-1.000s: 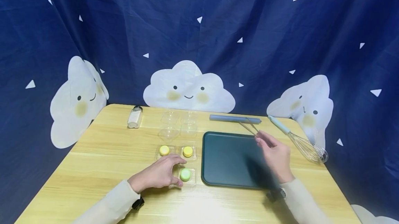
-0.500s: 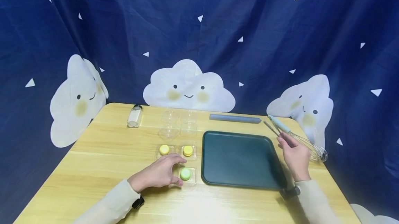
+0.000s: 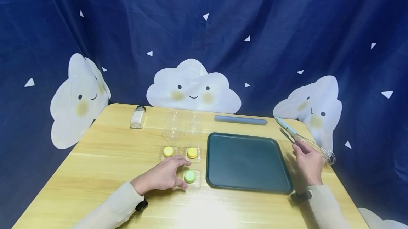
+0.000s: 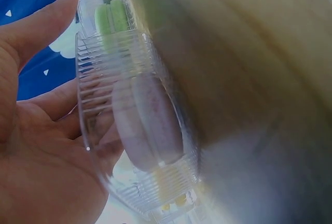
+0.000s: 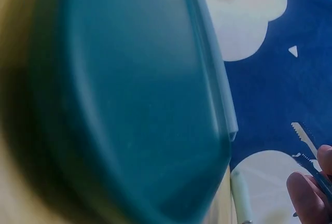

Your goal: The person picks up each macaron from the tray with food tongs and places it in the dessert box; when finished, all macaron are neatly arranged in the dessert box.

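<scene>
A clear plastic macaron box lies left of the tray with its lid folded open at the back. Inside sit two yellow macarons and one green macaron; a purple macaron shows in the left wrist view, hidden under the hand from the head. My left hand spreads over the box's front left, thumb and fingers extended at its edge. On the right, my right hand pinches a pair of tongs with serrated tips. The tips are apart with nothing between them, overlapping the whisk.
A dark green tray lies beside the box. Behind it is a blue-grey rod. A whisk with a pale blue handle lies at the right edge, and a black-capped jar stands at the back left.
My right hand has moved right with the tongs, from over the tray to beside its right edge near the whisk. The left hand has stayed at the box.
</scene>
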